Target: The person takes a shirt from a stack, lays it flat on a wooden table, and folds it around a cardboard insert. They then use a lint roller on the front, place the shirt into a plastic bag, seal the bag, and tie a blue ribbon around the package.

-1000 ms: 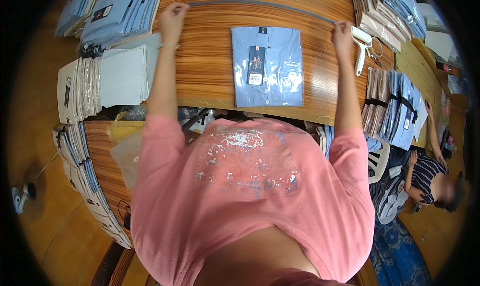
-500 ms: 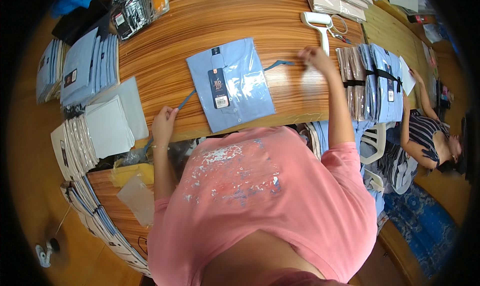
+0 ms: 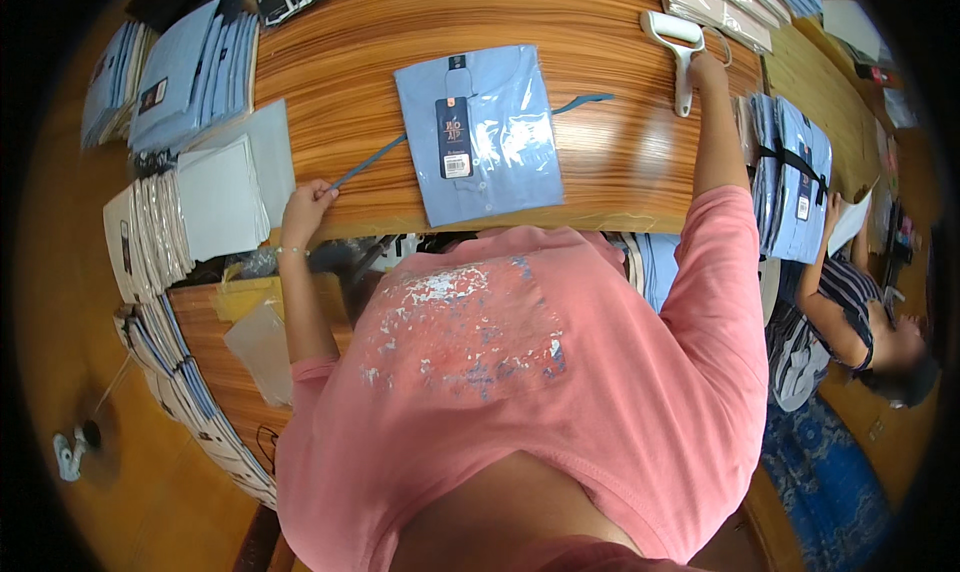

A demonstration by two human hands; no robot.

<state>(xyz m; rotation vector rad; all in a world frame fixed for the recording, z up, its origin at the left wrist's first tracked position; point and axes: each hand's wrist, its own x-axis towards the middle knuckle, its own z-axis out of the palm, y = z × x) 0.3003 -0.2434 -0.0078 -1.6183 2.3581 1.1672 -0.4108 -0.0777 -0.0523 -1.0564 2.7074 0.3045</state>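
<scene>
The left hand [image 3: 305,204] pinches one end of a thin blue strip [image 3: 372,159] that runs under the bagged blue shirt [image 3: 480,132] lying flat on the wooden surface [image 3: 620,152], while the right hand [image 3: 706,69] closes on the white roller [image 3: 678,47], ready to lift it.

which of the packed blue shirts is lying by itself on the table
The bagged light-blue shirt with a dark hang tag, flat at the table's middle between both hands; the others sit in stacks at the sides.
</scene>
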